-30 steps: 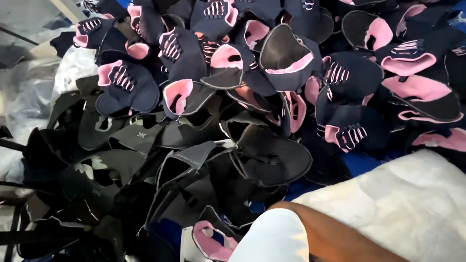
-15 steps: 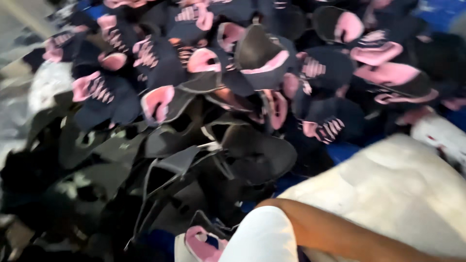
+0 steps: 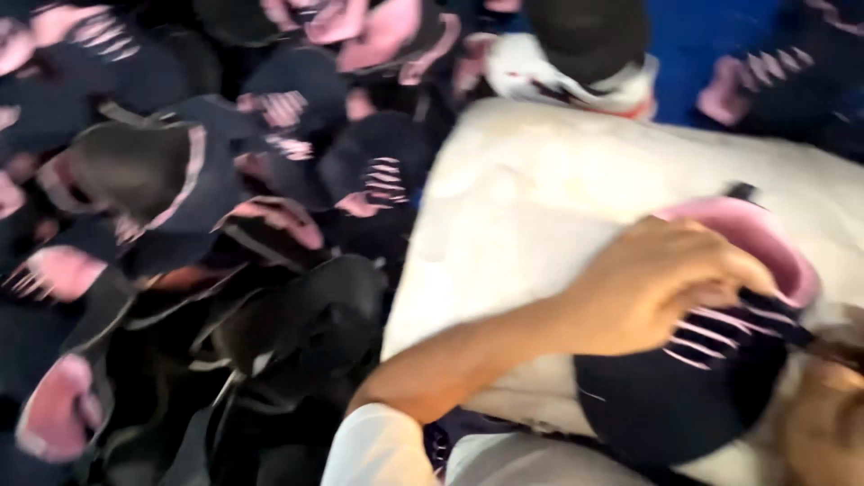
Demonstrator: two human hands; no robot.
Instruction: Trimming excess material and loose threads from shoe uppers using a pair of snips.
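the left hand (image 3: 652,283) lies over a dark navy fabric cap with a pink brim and pink claw-stripe embroidery (image 3: 693,387). the cap rests on a cream-white padded cloth surface (image 3: 540,207), toward its near right part. the landmark for all places below is this cap.

state of the fingers: the left fingers (image 3: 720,270) are curled down and closed on the cap at the seam where the pink brim meets the navy crown, grasping it. the right hand (image 3: 823,423) shows only as a blurred part at the cap's right edge; whether its fingers are closed cannot be told.

position of the cap relative to the fingers: the brim arches up behind the knuckles, the crown bulges out below the palm, and the stripes emerge directly from under the fingertips.

procedure for the step in hand, as a judgement: keep the grip at the brim seam, where the stiff part gives control. hold the crown flat against the padded surface so the fabric does not crease. avoid pressing on the embroidery.

left of the cap, beyond the surface edge, lies a heap of similar navy and pink caps (image 3: 225,225), well apart from the fingers.
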